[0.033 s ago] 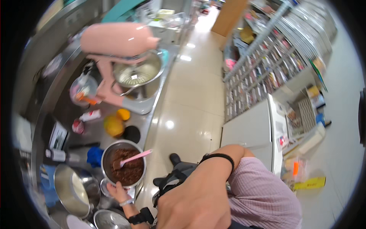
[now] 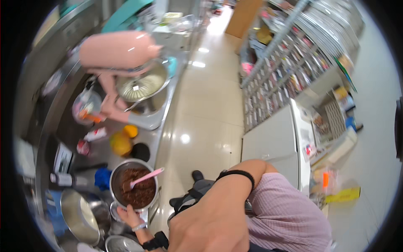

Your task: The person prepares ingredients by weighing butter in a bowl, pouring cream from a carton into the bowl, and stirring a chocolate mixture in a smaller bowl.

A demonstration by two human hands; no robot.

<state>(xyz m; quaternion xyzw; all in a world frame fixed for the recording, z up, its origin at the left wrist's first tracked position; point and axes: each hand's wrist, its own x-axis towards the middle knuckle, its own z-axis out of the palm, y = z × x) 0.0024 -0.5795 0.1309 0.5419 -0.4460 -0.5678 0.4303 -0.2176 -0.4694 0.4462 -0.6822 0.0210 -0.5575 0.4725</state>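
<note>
A metal mixing bowl (image 2: 155, 197) sits at the near edge of the steel counter, holding a dark brown, crumbly-looking chocolate mixture (image 2: 140, 194). Resting in it, a spatula with a pink handle (image 2: 147, 177) leans out over the right rim. My left hand (image 2: 130, 217) grips the bowl's near side, thumb up at the rim; its other fingers are partly hidden. Close to the camera and away from the counter, my right hand (image 2: 205, 224) shows only its back. Its fingers are out of sight, so whether it holds anything does not show.
Behind the bowl stand a yellow-orange mango (image 2: 121, 143), a black round object (image 2: 140, 152) and a pink stand mixer (image 2: 117, 49). A blue cloth (image 2: 102, 178) and another large metal bowl (image 2: 69, 218) lie left. Across the aisle are a white cabinet (image 2: 268, 136) and stocked shelves.
The view has shifted slightly, so the mixer and counter things appear a little further left and lower. My left hand stays at the bowl; the spatula rests as before.
</note>
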